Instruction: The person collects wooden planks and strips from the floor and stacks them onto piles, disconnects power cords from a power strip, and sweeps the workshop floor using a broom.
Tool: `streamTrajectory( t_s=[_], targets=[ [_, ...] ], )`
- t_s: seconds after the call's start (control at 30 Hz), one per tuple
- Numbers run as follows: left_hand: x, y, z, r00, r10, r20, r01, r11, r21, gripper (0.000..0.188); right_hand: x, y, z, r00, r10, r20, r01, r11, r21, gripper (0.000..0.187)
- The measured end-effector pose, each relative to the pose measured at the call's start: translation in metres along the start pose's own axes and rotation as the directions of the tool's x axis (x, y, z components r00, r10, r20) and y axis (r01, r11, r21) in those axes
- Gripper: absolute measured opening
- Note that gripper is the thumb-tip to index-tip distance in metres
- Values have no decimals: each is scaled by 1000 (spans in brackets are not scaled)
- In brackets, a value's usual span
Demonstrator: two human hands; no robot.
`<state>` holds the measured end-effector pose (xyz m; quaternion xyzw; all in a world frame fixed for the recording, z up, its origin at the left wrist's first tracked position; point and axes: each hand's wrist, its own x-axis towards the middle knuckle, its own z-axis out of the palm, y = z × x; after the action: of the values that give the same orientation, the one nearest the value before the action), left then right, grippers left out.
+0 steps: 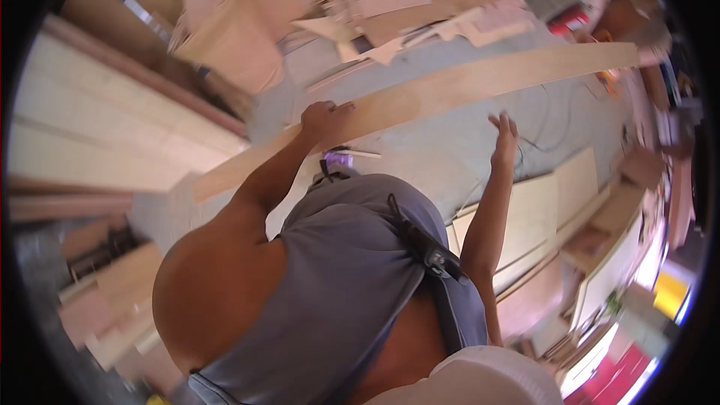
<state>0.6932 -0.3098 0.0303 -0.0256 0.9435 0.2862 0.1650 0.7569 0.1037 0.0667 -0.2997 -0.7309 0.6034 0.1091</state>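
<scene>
A long, narrow wooden board (442, 94) stretches across in front of me, from the lower left up to the far right. My left hand (325, 121) grips it left of its middle, with the fingers over the board's face. Off to the right, my right hand (505, 129) is raised below the board's near edge. It is apart from the board, with its fingers stretched out and nothing in them.
Broken thin wood sheets (405, 19) lie piled on the floor ahead. Large pale panels (97, 112) stack up at the left. More boards (525, 210) lie to the right. A dark cable (536, 146) trails over the floor, and a purple object (339, 158) sits near my feet.
</scene>
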Motion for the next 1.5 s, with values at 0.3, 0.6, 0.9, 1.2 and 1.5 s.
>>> streamTrajectory(
  t_s=[0.3,0.6,0.9,1.2,1.5],
  targets=[
    [65,-43,8,955,-152,-255,220,938,267,75,-74,256,-55,859,512,31,-511,859,-24,43],
    [232,-6,11,942,-266,-206,313,917,249,77,-78,287,-62,681,714,-164,-731,647,-218,42],
    [463,113,15,965,-220,-144,243,955,168,77,73,132,-22,741,608,-285,-667,618,-415,33],
    [643,169,46,988,-31,-150,21,997,-69,79,165,32,2,793,539,-285,-598,594,-539,30],
    [627,170,125,927,28,374,0,997,-74,75,154,40,7,683,681,-265,-693,488,-530,32]
  ],
)
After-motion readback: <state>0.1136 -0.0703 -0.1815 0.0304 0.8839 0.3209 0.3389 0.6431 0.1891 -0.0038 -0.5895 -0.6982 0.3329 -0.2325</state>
